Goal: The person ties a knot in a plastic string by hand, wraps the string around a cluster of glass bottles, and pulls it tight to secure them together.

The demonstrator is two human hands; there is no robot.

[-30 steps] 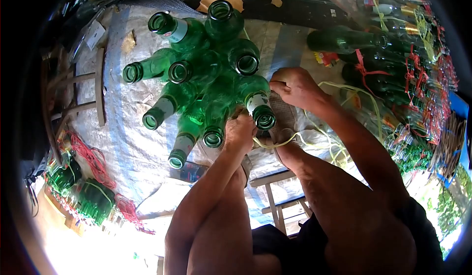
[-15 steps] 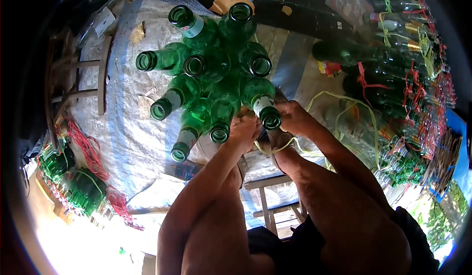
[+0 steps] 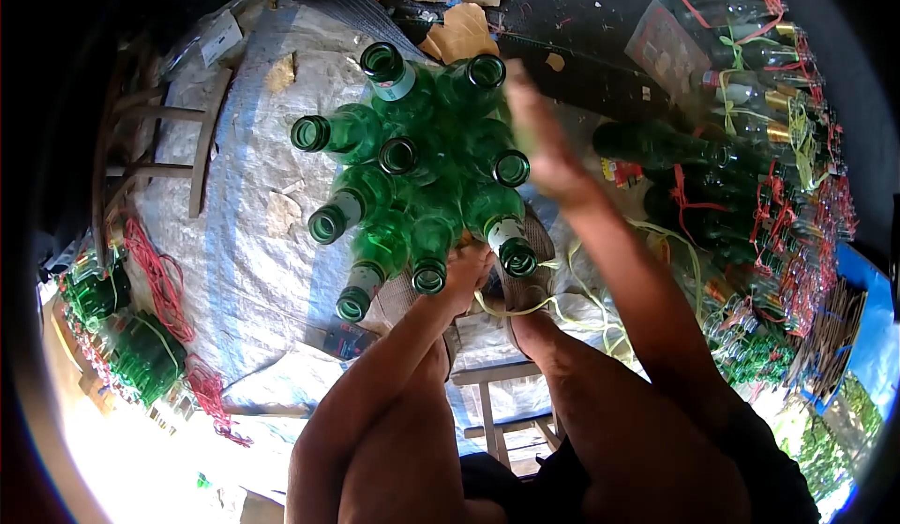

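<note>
Around the bundle of green bottles [image 3: 412, 182], the widest room lies to its left, where a broad stretch of pale sheet [image 3: 258, 172] runs across to a wooden frame [image 3: 208, 144] (a couple of torn scraps [image 3: 282, 215] lie on that stretch). At the top the sheet ends against dark ground [image 3: 591, 27], with a brown paper piece [image 3: 466, 32] just beyond the upper bottle necks. On the right the gap is narrower: lying bottles [image 3: 656, 146] point in toward the bundle, and the right forearm [image 3: 628, 271] cuts across the space between. Below, the feet [image 3: 398, 301] and a wooden stool [image 3: 497, 372] close things in. The bundle stands upright in front of the feet, nine mouths showing and the outer necks splayed outward. The two hands are apart. The left hand [image 3: 469, 269] is bent in low beside the front bottles, its fingertips hidden behind them, so what it grips cannot be told. The right hand [image 3: 544, 140] is at the bundle's right edge, fingers pointing up and blurred; whether they pinch anything is unclear. Yellowish twine [image 3: 511, 314] loops near the left hand, over the feet and off right.
</note>
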